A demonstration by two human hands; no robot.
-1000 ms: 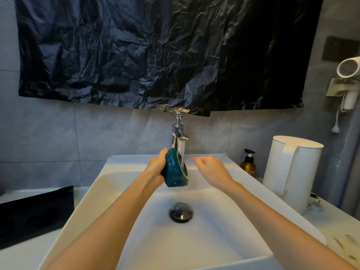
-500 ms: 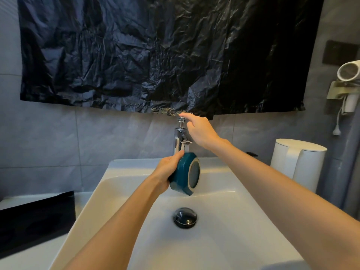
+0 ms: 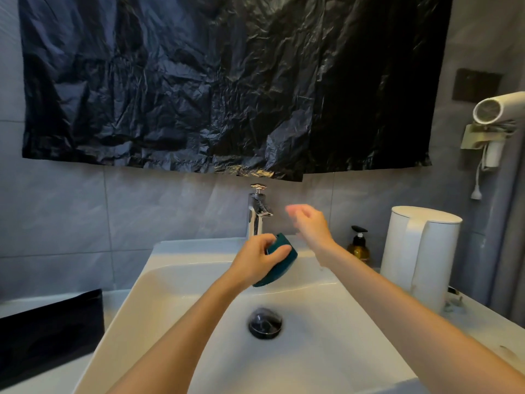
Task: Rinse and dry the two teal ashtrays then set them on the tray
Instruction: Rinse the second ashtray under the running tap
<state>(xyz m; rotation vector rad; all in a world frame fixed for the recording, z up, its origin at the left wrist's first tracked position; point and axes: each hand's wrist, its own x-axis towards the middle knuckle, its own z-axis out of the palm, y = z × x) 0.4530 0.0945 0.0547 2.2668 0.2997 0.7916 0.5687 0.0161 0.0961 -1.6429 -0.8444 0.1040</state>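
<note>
Over the sink's back edge: your left hand is gripping the teal ashtray just below the faucet.
Right hand: you are holding it open, blurred, beside the faucet.

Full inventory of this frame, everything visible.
sink: 1, white, centre
faucet: 1, chrome, back of sink
drain stopper: 1, dark, sink bottom
teal ashtray: 1, teal, over sink, below faucet
plastic sheet: 1, black, wall above faucet
pump bottle: 1, amber, counter right of sink
kettle: 1, white, counter far right
hair dryer: 1, white, wall holder upper right
wall plate: 1, dark, above hair dryer
black object: 1, black, counter left of sink
left hand: 1, grips teal ashtray
right hand: 1, blurred, empty, right of faucet
</note>
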